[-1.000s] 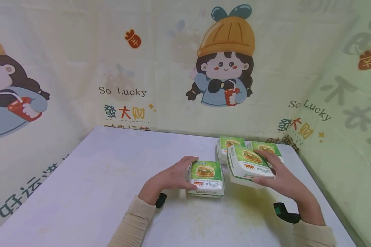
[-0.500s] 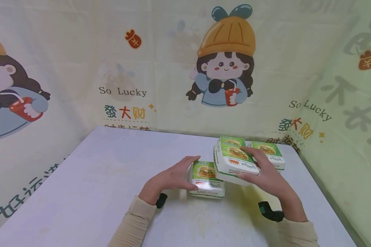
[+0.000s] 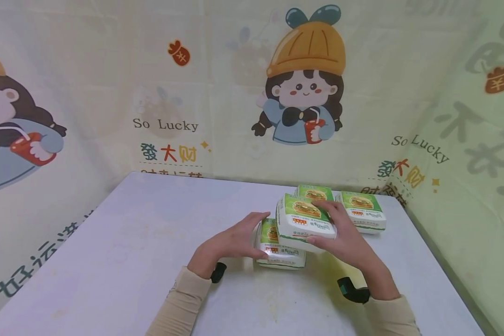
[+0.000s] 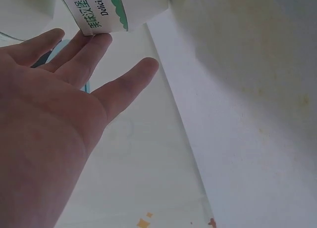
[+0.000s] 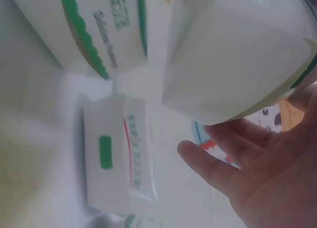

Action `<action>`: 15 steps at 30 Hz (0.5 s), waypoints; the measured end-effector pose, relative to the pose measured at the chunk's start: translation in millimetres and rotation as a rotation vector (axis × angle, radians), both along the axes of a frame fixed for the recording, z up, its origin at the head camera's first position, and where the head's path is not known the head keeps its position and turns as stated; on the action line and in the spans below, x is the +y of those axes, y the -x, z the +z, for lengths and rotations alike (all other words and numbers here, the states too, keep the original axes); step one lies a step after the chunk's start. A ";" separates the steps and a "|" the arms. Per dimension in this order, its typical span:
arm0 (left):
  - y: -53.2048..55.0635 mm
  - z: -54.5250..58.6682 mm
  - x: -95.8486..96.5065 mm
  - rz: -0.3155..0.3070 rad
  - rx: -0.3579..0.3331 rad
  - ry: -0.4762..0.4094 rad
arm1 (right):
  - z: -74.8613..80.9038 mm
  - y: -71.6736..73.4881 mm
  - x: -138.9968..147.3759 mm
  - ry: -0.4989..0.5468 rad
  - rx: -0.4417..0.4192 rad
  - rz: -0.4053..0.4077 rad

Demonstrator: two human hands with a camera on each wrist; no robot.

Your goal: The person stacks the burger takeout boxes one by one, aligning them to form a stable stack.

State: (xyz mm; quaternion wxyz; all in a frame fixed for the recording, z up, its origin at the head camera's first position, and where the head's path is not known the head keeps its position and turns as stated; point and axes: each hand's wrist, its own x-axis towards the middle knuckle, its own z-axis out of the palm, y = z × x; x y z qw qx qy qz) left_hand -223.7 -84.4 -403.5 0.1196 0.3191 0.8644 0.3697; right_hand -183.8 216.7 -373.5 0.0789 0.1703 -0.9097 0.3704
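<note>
Boxes [image 3: 305, 224] look like smooth, printed paper or thin card with a slight gloss, the table [image 3: 151, 224] smooth with a faint sheen, the backdrop [image 3: 222, 93] matt, lightly creased cloth, and the sleeves [image 3: 180, 301] matt cloth with soft wrinkles.

four burger boxes [image 3: 300, 223], two hands [image 3: 237, 240], two beige sleeves [image 3: 179, 303], one white table [image 3: 109, 261]

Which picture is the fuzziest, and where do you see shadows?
In the right wrist view, the fuzziest, lettering on the lower-left box is smudged; in the head view, things look clearer, with a partly yellowish shadow on the table near the right hand; in the left wrist view, it's dim, with a soft shadow across the table, though "Delicious" is readable on the front box.
</note>
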 end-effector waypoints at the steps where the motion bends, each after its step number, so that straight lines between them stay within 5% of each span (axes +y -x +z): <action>1: -0.1 -0.2 0.0 0.005 -0.002 0.002 | -0.5 -0.1 -2.8 -0.005 -0.002 0.003; 15: 7.3 -2.9 0.9 -0.037 -0.086 -0.165 | -8.7 -3.7 -34.5 0.003 -0.004 0.035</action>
